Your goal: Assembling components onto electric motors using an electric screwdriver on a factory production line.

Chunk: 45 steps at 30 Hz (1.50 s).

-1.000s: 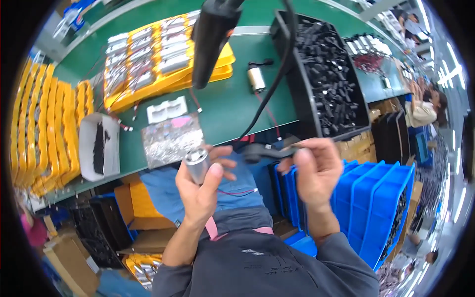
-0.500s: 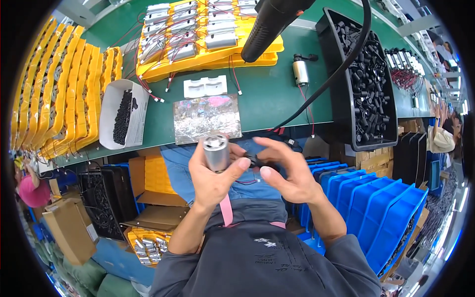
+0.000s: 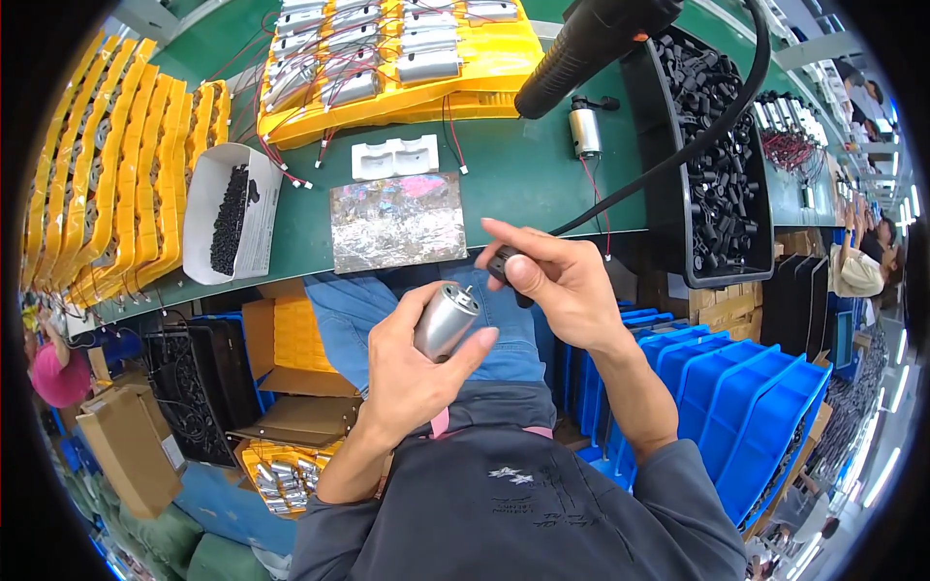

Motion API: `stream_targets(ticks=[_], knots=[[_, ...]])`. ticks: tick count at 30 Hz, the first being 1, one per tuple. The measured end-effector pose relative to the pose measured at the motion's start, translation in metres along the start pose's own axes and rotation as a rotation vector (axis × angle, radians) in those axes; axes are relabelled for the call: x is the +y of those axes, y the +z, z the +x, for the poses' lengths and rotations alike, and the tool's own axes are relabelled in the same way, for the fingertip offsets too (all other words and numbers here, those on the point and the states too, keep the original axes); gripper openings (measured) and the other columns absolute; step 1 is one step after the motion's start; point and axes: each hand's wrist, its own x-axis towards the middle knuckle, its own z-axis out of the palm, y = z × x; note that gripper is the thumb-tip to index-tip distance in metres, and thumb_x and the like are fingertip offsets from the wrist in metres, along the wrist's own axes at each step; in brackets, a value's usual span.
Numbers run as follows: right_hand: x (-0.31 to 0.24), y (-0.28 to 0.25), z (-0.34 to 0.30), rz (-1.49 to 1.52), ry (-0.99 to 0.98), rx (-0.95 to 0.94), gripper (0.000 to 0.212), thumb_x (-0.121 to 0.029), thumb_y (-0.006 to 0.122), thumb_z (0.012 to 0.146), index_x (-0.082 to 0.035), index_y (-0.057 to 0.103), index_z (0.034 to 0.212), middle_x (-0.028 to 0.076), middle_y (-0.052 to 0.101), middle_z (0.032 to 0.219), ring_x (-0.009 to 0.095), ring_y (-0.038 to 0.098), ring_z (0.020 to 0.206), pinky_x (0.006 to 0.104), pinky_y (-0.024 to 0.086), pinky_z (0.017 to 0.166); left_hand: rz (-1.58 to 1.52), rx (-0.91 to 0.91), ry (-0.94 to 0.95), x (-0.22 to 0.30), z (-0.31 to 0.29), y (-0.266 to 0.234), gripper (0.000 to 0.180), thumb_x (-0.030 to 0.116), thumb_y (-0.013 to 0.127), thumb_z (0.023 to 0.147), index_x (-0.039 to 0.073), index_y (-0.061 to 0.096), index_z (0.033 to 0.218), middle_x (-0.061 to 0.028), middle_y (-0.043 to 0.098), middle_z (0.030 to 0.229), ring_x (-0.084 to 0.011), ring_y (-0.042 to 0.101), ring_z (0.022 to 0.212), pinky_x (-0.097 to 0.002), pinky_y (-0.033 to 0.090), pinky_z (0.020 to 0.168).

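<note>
A silver cylindrical motor [image 3: 447, 322] is gripped in my left hand [image 3: 407, 363], above my lap. It leans to the right, with its shaft end upward. My right hand [image 3: 572, 295] pinches a small black plastic part [image 3: 501, 263] between thumb and fingers, just above and to the right of the motor. The part and the motor are apart. Beyond my hands, at the front edge of the green bench, lies a stained metal plate [image 3: 399, 225]. A white moulded block [image 3: 394, 159] sits just behind it.
A black handheld tool [image 3: 581, 58] hangs over the bench, its cable arching right. Yellow trays [image 3: 504, 58] of motors stand behind. A white box [image 3: 262, 218] of small black pieces is left, a black bin [image 3: 693, 257] of black parts right. Another motor [image 3: 585, 131] stands between tool and bin.
The motor has gone from nearly upright to leaning right and sits slightly lower. My right hand has risen with the black part, away from the motor. The view has shifted a little.
</note>
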Motion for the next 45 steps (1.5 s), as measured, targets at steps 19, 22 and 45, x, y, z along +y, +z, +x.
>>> stream_targets(ticks=[19, 22, 45], knots=[[-0.004, 0.013, 0.015, -0.480, -0.162, 0.020, 0.029, -0.012, 0.059, 0.091, 0.003, 0.060, 0.116, 0.010, 0.064, 0.090, 0.013, 0.058, 0.078, 0.0242, 0.046, 0.066, 0.634, 0.371, 0.706, -0.028, 0.008, 0.011, 0.062, -0.008, 0.069, 0.060, 0.005, 0.058, 0.119, -0.0159, 0.051, 0.095, -0.0293, 0.053, 0.077, -0.0347, 0.045, 0.063], [-0.002, 0.021, 0.018, -0.496, -0.108, 0.046, 0.026, -0.007, 0.059, 0.089, 0.005, 0.060, 0.113, 0.012, 0.065, 0.089, 0.016, 0.061, 0.076, 0.0267, 0.047, 0.067, 0.690, 0.463, 0.857, -0.039, 0.011, 0.013, 0.064, -0.007, 0.071, 0.055, 0.003, 0.060, 0.116, -0.0153, 0.048, 0.097, -0.0285, 0.051, 0.077, -0.0324, 0.044, 0.063], [-0.014, 0.023, 0.139, -1.137, -0.285, 0.032, 0.021, -0.002, 0.065, 0.075, -0.001, 0.069, 0.096, 0.022, 0.065, 0.081, 0.037, 0.064, 0.078, 0.0410, 0.049, 0.072, 0.309, 0.259, 0.260, -0.035, 0.084, 0.010, 0.051, 0.004, 0.057, 0.085, -0.012, 0.031, 0.125, -0.0325, 0.042, 0.101, -0.0486, 0.052, 0.084, -0.0492, 0.046, 0.072]])
